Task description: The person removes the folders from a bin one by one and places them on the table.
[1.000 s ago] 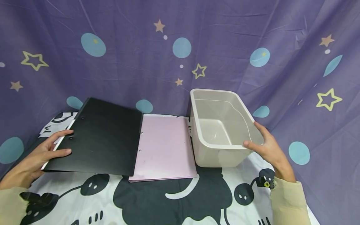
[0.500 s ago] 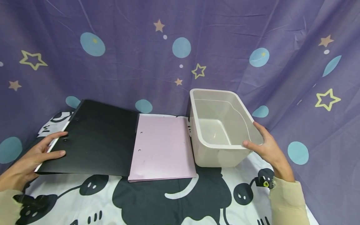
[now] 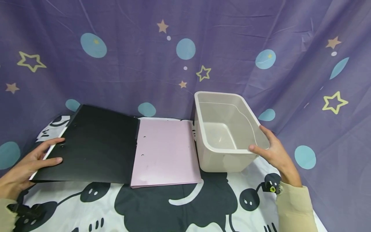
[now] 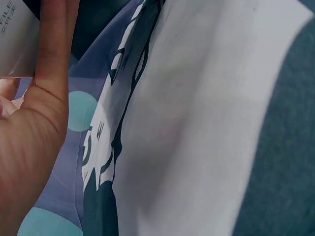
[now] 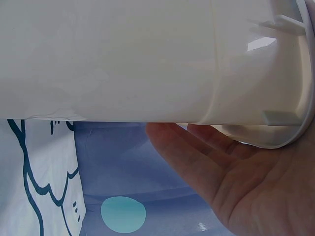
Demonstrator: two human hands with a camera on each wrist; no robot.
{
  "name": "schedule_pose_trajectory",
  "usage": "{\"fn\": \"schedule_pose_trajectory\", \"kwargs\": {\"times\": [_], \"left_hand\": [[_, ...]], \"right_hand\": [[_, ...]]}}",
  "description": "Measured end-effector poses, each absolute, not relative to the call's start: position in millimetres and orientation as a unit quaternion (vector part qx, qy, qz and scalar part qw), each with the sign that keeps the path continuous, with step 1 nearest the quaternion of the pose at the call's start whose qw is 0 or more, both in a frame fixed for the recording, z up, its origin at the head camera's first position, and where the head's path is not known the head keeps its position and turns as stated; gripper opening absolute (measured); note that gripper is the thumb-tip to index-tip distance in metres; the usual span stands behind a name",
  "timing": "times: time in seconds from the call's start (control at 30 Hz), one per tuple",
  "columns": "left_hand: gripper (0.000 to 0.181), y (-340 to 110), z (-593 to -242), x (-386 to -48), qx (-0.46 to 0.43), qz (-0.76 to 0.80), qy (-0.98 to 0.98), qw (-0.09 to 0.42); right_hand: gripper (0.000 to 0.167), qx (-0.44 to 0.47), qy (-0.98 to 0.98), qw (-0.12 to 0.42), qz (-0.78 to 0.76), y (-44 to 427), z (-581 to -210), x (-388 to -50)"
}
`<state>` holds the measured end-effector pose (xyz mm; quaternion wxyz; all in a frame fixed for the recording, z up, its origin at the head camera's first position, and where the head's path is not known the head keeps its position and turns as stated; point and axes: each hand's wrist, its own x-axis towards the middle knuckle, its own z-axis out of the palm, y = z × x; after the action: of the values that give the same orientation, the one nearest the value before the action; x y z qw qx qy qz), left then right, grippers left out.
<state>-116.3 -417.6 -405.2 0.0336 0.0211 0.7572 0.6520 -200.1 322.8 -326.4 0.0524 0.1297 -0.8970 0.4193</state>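
A black file folder (image 3: 92, 145) slants at the left in the head view, raised a little along its white spine edge. My left hand (image 3: 27, 167) grips that edge, thumb on the black cover. In the left wrist view the white spine (image 4: 17, 49) shows the printed word FILE. Right of it, a pink file folder (image 3: 168, 154) lies flat, its left edge meeting the black one. A light grey plastic bin (image 3: 223, 162) stands beside the pink folder with nothing inside. My right hand (image 3: 278, 156) holds its near right rim; in the right wrist view the fingers lie under the rim.
A cloth (image 3: 179, 212) with black and white cartoon figures covers the table. Behind everything hangs a purple curtain (image 3: 130, 64) with stars and blue dots, close to the back of the bin.
My left hand has drawn the black folder leftward and slightly lower, uncovering more of the pink folder's left side. The right hand keeps its hold on the bin, which stays in place.
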Motion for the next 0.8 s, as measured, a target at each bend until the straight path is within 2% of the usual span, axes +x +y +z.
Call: {"fn": "schedule_pose_trajectory", "kwargs": {"times": [0.23, 0.47, 0.8], "left_hand": [[0.071, -419, -407, -116, 0.022, 0.659, 0.751, 0.039], [0.072, -420, -411, -116, 0.009, 0.550, 0.835, 0.008], [0.077, -420, -421, -119, -0.004, 0.523, 0.852, -0.010]], "right_hand": [[0.092, 0.129, -0.897, 0.054, 0.419, 323, -326, -200], [0.092, 0.135, -0.898, 0.061, 0.414, 323, -327, -200], [0.092, 0.135, -0.900, 0.067, 0.409, 324, -327, -200]]}}
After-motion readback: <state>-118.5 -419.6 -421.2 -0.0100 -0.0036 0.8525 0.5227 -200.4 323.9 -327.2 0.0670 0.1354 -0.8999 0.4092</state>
